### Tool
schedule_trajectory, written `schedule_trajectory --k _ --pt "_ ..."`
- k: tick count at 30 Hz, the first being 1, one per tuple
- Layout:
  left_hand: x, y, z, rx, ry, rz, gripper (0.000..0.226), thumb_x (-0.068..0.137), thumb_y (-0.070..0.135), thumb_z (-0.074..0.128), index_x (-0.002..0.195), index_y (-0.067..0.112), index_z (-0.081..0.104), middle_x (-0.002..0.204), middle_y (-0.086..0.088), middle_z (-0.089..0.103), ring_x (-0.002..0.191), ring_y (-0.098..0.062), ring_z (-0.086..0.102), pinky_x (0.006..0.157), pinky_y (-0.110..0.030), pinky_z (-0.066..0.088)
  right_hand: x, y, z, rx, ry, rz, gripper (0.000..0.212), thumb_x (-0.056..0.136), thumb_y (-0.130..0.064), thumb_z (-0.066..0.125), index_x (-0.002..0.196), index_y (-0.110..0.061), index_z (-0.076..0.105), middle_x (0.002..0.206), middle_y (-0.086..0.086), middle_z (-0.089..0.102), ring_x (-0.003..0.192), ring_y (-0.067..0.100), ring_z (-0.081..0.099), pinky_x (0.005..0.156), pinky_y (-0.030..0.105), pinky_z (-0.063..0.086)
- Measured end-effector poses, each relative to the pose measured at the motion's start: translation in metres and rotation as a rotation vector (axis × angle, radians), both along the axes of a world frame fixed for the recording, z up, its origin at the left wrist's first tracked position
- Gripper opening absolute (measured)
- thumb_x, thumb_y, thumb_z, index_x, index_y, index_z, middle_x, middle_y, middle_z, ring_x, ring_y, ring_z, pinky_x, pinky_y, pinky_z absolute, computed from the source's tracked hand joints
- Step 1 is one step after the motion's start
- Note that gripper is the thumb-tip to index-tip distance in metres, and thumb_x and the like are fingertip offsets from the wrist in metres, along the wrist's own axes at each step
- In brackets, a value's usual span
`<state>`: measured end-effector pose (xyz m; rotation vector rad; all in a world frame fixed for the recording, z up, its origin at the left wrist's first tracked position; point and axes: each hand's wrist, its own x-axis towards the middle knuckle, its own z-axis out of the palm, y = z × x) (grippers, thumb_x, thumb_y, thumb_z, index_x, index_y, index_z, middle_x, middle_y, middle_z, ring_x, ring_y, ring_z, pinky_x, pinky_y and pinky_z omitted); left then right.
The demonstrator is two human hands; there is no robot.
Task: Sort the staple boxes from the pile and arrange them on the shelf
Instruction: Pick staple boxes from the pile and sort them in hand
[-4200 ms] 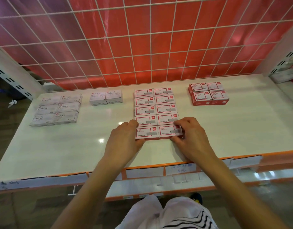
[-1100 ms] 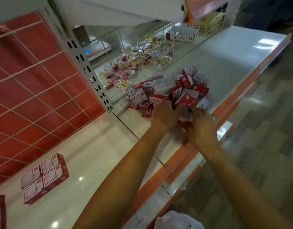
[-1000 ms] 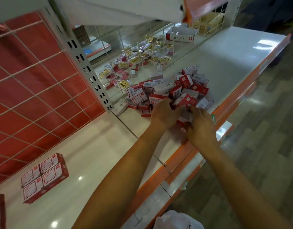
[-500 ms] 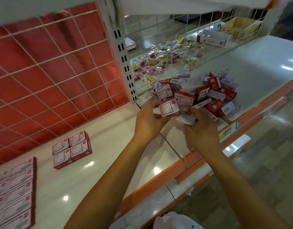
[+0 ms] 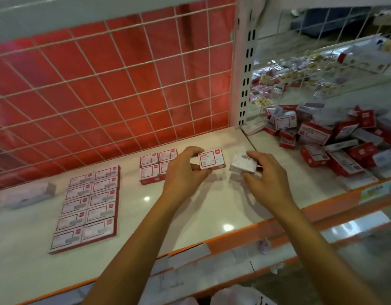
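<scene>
my left hand (image 5: 183, 172) pinches a red-and-white staple box (image 5: 212, 159) by its edges; my right hand (image 5: 267, 177) cups a white box (image 5: 243, 165). both hang over the shelf (image 5: 212, 205), the pile (image 5: 335, 139) at 2 o'clock. i judge them stiff card, dense for their size; opposite-edge grips suit.

The left forearm (image 5: 135, 238) and right forearm (image 5: 311, 238) are bare along their whole visible length, long and slim, and each narrows at the wrist into the left grip (image 5: 183, 172) and right grip (image 5: 267, 175). Below the orange shelf edge (image 5: 234, 235) shows a white garment (image 5: 240, 297) with a thin dark marking, blurred.
</scene>
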<state>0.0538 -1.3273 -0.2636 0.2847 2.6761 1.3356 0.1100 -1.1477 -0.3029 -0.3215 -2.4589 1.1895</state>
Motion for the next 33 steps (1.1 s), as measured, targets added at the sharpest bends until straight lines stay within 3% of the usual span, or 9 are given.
schedule_trajectory --k 6,10,13,16,19,27,33 --pt "0.013 -0.053 -0.004 0.015 -0.018 0.054 0.048 0.079 0.011 0.076 0.122 0.017 0.056 0.116 0.003 0.067 0.077 0.005 0.059 0.064 0.004 0.042 -0.005 -0.043 -0.004 0.006 0.011 0.082 0.048 0.076 -0.002 0.07 0.122 -0.009 0.058 0.115 0.008 0.058 0.1 0.023 0.06 0.091 0.034 0.049" --pt "0.018 -0.086 -0.011 -0.03 -0.005 0.096 0.053 0.08 0.016 0.076 0.128 0.018 0.055 0.125 0.003 0.062 0.091 -0.001 0.062 0.065 0.004 0.041 -0.004 -0.072 -0.006 0.004 -0.011 0.12 0.049 0.075 -0.002 0.07 0.122 -0.01 0.059 0.116 0.008 0.058 0.1 0.022 0.06 0.089 0.027 0.047" --pt "0.017 -0.107 -0.018 -0.073 0.001 0.108 0.054 0.079 0.017 0.076 0.129 0.019 0.056 0.128 0.002 0.06 0.083 0.0 0.062 0.063 0.002 0.043 -0.003 -0.09 -0.007 0.012 -0.032 0.138 0.049 0.076 -0.004 0.07 0.123 -0.011 0.059 0.118 0.007 0.058 0.101 0.02 0.059 0.089 0.023 0.044" --pt "0.017 -0.122 -0.022 -0.159 0.031 0.111 0.052 0.079 0.023 0.076 0.128 0.023 0.058 0.125 0.005 0.061 0.083 -0.003 0.063 0.071 -0.008 0.049 -0.001 -0.104 -0.007 0.01 -0.06 0.145 0.048 0.078 -0.007 0.07 0.125 -0.013 0.058 0.119 0.006 0.058 0.103 0.019 0.058 0.092 0.026 0.046" --pt "0.017 -0.131 -0.025 -0.273 0.073 0.118 0.048 0.08 0.033 0.075 0.126 0.029 0.06 0.122 0.004 0.064 0.096 -0.013 0.064 0.086 -0.031 0.054 0.001 -0.114 -0.006 0.007 -0.075 0.149 0.048 0.079 -0.008 0.07 0.125 -0.013 0.057 0.121 0.005 0.057 0.105 0.018 0.057 0.094 0.028 0.046" --pt "0.01 -0.138 -0.031 -0.346 0.029 0.095 0.044 0.084 0.029 0.072 0.126 0.024 0.061 0.122 0.004 0.066 0.107 -0.015 0.064 0.092 -0.031 0.05 -0.004 -0.125 -0.003 -0.009 -0.103 0.154 0.05 0.079 -0.003 0.068 0.126 -0.013 0.057 0.122 0.005 0.057 0.108 0.018 0.056 0.093 0.023 0.043" --pt "0.002 -0.137 -0.035 -0.295 -0.019 0.127 0.042 0.083 0.025 0.073 0.122 0.019 0.056 0.12 0.0 0.066 0.106 -0.018 0.064 0.093 -0.033 0.051 -0.01 -0.134 -0.001 -0.018 -0.112 0.159 0.05 0.079 -0.005 0.069 0.127 -0.014 0.057 0.123 0.005 0.058 0.108 0.018 0.056 0.096 0.029 0.047"
